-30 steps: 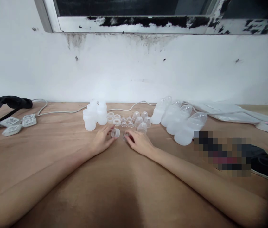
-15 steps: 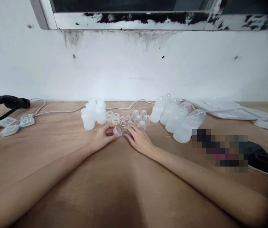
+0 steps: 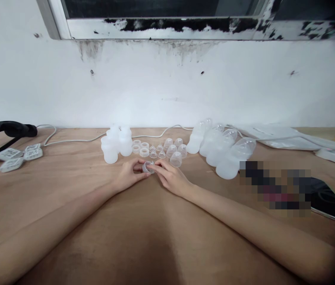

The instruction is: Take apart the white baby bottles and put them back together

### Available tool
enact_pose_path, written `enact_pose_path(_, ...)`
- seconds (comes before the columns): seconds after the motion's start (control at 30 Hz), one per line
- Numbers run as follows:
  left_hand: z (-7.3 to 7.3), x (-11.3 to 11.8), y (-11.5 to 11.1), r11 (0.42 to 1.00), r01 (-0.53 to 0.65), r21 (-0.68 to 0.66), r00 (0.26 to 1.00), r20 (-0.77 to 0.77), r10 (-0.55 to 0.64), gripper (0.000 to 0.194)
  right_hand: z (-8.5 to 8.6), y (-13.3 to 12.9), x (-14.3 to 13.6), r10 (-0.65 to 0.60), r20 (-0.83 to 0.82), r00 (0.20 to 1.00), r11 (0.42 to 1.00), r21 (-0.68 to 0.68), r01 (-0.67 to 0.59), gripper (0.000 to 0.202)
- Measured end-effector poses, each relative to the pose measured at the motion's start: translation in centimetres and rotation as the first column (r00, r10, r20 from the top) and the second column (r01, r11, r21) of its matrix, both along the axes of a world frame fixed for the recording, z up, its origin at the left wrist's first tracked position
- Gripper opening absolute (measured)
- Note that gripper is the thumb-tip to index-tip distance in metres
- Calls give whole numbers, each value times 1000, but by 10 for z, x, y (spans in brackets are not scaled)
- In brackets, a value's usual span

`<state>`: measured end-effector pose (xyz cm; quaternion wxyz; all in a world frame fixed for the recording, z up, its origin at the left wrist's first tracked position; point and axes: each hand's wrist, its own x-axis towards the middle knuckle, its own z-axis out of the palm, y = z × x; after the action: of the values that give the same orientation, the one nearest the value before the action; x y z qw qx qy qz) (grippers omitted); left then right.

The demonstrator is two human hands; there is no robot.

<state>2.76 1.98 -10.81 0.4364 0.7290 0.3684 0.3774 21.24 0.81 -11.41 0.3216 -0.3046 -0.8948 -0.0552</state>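
My left hand (image 3: 132, 174) grips a clear bottle collar ring (image 3: 146, 168) between thumb and fingers, its opening turned to the right. My right hand (image 3: 172, 177) has its fingertips at that opening, pinching a clear nipple (image 3: 152, 163) against the ring; how deep it sits I cannot make out. Just beyond the hands lie several loose collar rings (image 3: 144, 152), several small nipples (image 3: 161, 154) and several clear dome caps (image 3: 176, 159). Frosted white bottles (image 3: 111, 150) without caps stand to the left of these.
Several capped bottles (image 3: 228, 166) stand in a row at the right. A blurred-out object (image 3: 274, 190) and a dark phone-like slab (image 3: 330, 202) lie nearer. At the left are white labelled packets (image 3: 11, 164) and a black headset strap (image 3: 10, 128). A white cable (image 3: 75, 140) runs along the wall.
My right hand has brought the nipple leftward to the collar ring, and its fingers now reach the ring's opening. My left hand keeps its hold on the ring.
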Motion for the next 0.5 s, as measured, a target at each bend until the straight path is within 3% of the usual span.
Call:
enact_pose_path(0.33, -3, 0, 1, 976, -20, 218, 994, -103, 43, 35, 1, -2, -6, -55, 47, 997, 990, 134, 48, 33)
enact_pose_path(0.5, -2, 1, 0, 991, 1, 135, 999, -41, 5, 36, 2, 0, -3, -82, 3, 997, 987, 139, 81, 30)
